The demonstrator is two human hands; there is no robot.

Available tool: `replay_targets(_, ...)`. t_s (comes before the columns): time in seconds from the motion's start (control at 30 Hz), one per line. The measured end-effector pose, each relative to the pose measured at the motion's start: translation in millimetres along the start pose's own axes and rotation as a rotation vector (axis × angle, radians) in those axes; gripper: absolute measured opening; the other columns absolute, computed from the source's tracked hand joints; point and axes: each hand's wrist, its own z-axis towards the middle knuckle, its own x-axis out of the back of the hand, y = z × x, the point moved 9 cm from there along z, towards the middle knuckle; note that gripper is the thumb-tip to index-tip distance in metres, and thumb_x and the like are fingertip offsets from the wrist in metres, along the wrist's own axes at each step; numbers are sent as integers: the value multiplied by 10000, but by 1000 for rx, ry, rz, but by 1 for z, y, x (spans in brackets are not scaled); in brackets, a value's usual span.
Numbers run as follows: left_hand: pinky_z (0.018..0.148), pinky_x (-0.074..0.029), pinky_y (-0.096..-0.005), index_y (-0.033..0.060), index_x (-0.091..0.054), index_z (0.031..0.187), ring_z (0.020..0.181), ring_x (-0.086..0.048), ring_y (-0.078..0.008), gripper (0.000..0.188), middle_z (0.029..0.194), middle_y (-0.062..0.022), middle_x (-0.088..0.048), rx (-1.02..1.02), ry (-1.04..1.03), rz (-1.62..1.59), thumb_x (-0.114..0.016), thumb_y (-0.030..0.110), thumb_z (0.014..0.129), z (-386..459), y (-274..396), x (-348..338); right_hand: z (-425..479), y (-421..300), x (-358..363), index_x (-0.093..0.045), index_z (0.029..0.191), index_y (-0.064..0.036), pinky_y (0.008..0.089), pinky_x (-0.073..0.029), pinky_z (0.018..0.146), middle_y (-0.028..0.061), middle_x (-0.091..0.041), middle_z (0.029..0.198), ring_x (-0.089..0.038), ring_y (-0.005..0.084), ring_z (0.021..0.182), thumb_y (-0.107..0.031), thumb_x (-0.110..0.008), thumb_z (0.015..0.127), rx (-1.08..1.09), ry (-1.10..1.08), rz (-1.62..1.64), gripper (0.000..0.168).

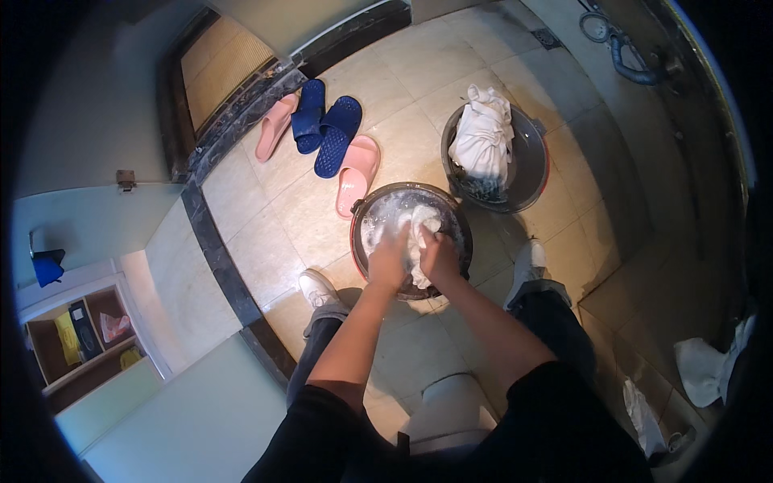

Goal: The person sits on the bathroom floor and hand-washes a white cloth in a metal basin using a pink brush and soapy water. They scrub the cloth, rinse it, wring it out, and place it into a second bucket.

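Note:
Both my hands are inside a dark round basin (461, 241) of sudsy water on the floor between my feet. A bunched wet white cloth (426, 216) stands partly out of the suds. My right hand (440, 258) grips its right side, with the fingers curled into the folds. Against the cloth's left side is my left hand (388, 258), blurred by motion; its fingers appear closed on the fabric. Part of the cloth is hidden behind the hands.
A second dark basin (531, 160) at the upper right holds a heap of white cloth (483, 139). Pink slippers (361, 163) and blue slippers (339, 136) lie on the tiled floor (272, 241). A floor drain (546, 38) and a grey hose (625, 63) are farther off.

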Motion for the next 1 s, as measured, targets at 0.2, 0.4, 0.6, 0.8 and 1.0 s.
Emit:
replay_targets(0.2, 935, -434, -406, 116, -380, 1376, 1171, -507, -333, 554, 1350, -166, -449, -40, -172, 191, -488, 91, 833, 16, -16, -82, 2, 32, -62, -522, 1269, -122, 484, -321, 1013, 176, -537, 1210, -463, 305, 1192, -112, -412, 865, 85, 46, -399, 418)
replay_targets(0.4, 972, -388, -416, 64, -477, 1280, 1163, -513, -317, 458, 1250, -177, -535, 83, -658, 266, -496, 186, 840, 17, -19, -109, 24, 83, -94, -632, 1112, -71, 444, -390, 964, 171, -619, 1101, -584, 308, 1035, -168, -506, 829, -186, -266, -359, 325)
replay_targets(0.6, 1014, -357, -407, 59, -237, 1426, 1175, -490, -363, 796, 1223, -225, -540, 101, -245, -341, -657, 259, 780, 3, -28, -68, 19, 28, 2, -655, 1026, -10, 335, -491, 752, 126, -680, 890, -644, 247, 775, -108, -579, 784, -161, 88, 461, 271)
replay_targets(0.8, 912, -422, -415, 96, -238, 1434, 1038, -569, -340, 924, 1106, -242, -586, 79, 334, -612, -751, 138, 667, -17, -48, -7, -24, -74, 86, -650, 977, 16, 255, -455, 745, 49, -647, 899, -591, 124, 817, -7, -566, 746, -209, -30, 1431, 246)
replay_targets(1.0, 852, -450, -401, 19, -613, 1033, 961, -588, -353, 387, 1016, -207, -620, -118, 412, -812, -695, 156, 680, -15, -7, 55, -56, -88, 144, -616, 987, -2, 248, -443, 762, 30, -620, 891, -571, 128, 818, -12, -566, 740, -104, 109, 1462, 252)
